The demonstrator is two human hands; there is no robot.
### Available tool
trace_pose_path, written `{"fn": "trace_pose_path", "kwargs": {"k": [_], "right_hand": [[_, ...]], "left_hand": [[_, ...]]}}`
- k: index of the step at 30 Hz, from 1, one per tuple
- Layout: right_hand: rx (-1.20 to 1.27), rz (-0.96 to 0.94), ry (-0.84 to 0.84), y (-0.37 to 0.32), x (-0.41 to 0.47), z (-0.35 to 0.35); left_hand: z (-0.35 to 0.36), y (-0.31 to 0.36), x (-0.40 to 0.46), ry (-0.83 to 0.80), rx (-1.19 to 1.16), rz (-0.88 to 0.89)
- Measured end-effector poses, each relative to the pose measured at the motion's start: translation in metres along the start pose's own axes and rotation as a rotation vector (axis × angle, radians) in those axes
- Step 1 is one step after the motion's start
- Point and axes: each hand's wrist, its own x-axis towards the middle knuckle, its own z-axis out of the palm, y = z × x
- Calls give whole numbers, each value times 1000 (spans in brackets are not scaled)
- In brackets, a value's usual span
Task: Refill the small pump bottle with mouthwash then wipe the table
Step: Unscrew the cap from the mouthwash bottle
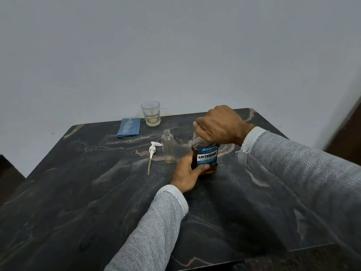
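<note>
pump bottle (169,148) upright (uncapped) | pump (152,153) flat beside | mouthwash (207,158) upright

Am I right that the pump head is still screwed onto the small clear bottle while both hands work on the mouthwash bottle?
Not quite. The head view shows the pump head lying on the table beside the open small clear bottle. The left hand and right hand do hold the mouthwash bottle.

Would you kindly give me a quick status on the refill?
Left hand grips mouthwash bottle; right hand on its cap. Pump bottle open, empty, upright. Pump lying beside it. Nothing in the way.
</note>
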Motion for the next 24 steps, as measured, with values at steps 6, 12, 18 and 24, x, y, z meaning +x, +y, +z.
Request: {"fn": "trace_pose_path", "kwargs": {"k": [6,12,18,24], "right_hand": [[44,-132,26,5,0,0],[125,-171,6,12,0,-1],[412,65,-48,16,-10,0],[692,46,-220,19,-19,-14]], "left_hand": [[-3,-1,2,-40,-6,-20],[-5,4,3,-92,-16,-21],[-4,1,2,-79,3,-16],[-3,3,2,-88,-52,-11]]}}
